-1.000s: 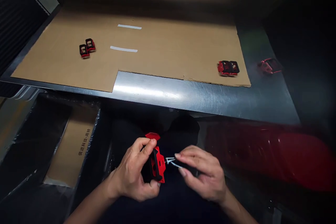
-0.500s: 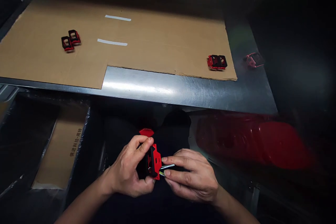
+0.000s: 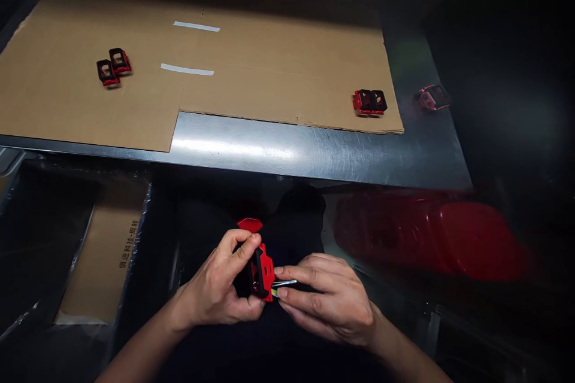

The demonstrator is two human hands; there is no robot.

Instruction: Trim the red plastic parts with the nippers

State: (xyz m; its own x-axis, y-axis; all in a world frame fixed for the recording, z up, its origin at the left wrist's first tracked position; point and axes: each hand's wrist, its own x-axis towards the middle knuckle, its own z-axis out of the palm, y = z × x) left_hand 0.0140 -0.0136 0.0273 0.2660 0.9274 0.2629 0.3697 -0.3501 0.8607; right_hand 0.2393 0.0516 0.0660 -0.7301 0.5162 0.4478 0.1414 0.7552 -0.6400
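Observation:
My left hand (image 3: 220, 284) is closed on a red-and-black plastic frame (image 3: 266, 272), thumb on its top edge, its red face turned right. My right hand (image 3: 327, 299) pinches a slim silvery metal tool (image 3: 286, 282) between thumb and fingers, close against the red face. A small yellow-green bit shows at those fingertips; whether it belongs to the tool I cannot tell. Just beyond my left thumb is a flat red piece (image 3: 250, 225), whose support is hidden in the dark.
Cardboard (image 3: 269, 72) covers much of the metal table (image 3: 251, 140). Two red-and-black frames (image 3: 113, 68) lie left, another pair (image 3: 369, 102) right, and one more (image 3: 434, 97) on bare metal. A plastic-lined box (image 3: 147, 203) stands lower left; a glossy red object (image 3: 471, 242) is lower right.
The whole view has shifted slightly, so the table sits a little higher and further left. Both hands keep their grips, and the right fingertips stay at the frame's red face.

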